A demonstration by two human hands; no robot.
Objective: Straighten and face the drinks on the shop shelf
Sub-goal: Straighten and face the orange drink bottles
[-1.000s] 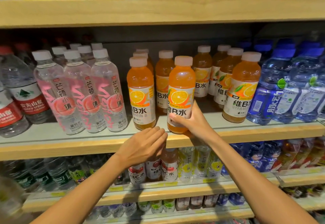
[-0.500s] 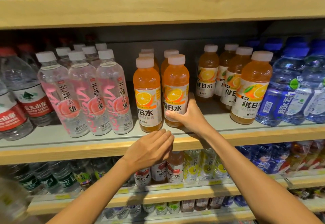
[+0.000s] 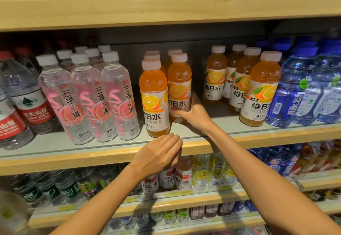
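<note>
Gripping the lower label of a white-capped orange vitamin-drink bottle (image 3: pixel 180 79), the right hand (image 3: pixel 195 116) has its fingers curled round it on the grey shelf (image 3: pixel 110 148), just beside the front orange bottle (image 3: pixel 154 96). Empty, the left hand (image 3: pixel 156 153) hovers at the lip, fingers straight and together. A sideways shove could tip that neighbour off the shelf

The shelf (image 3: pixel 73 158) holds standing red-label water bottles (image 3: pixel 35 113), pink bottles (image 3: pixel 86 105), orange drinks (image 3: pixel 154 109) and blue bottles (image 3: pixel 291 102).

Bright overhead light, shadowed shelf back, blurred and bent picture edges
</note>
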